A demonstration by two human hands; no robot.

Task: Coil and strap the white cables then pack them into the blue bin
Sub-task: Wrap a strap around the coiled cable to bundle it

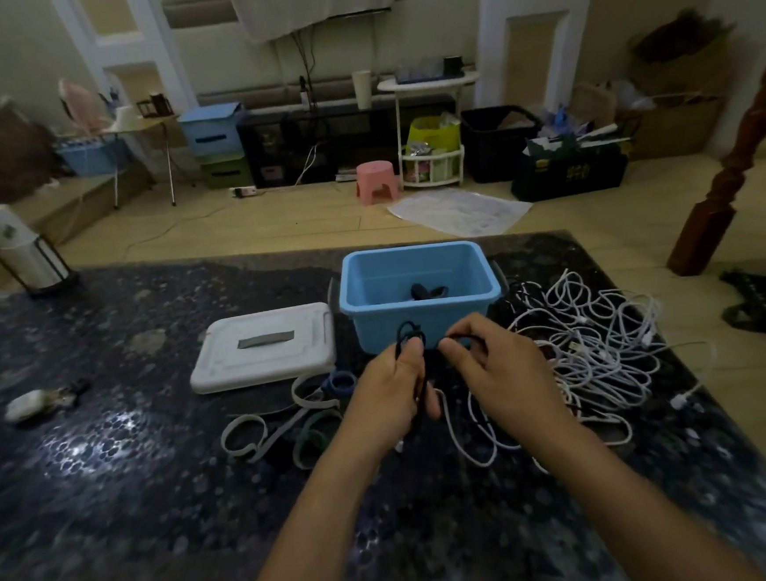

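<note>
two hands work just before the blue bin (420, 319): left hand (396, 392) fingers clamped on a dark cable coil (410, 336), right hand (499, 368) pinching its loop, likely tightening. white cables (601, 346) heaped right of bin, uncoiled.

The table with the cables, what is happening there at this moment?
A person is coiling a dark cable in front of the blue bin: the left hand grips the loops and the right hand pinches its other end. The bin, its white lid off beside it, holds one dark bundle. The white cables lie tangled on the right; loose straps wait on the left.
</note>
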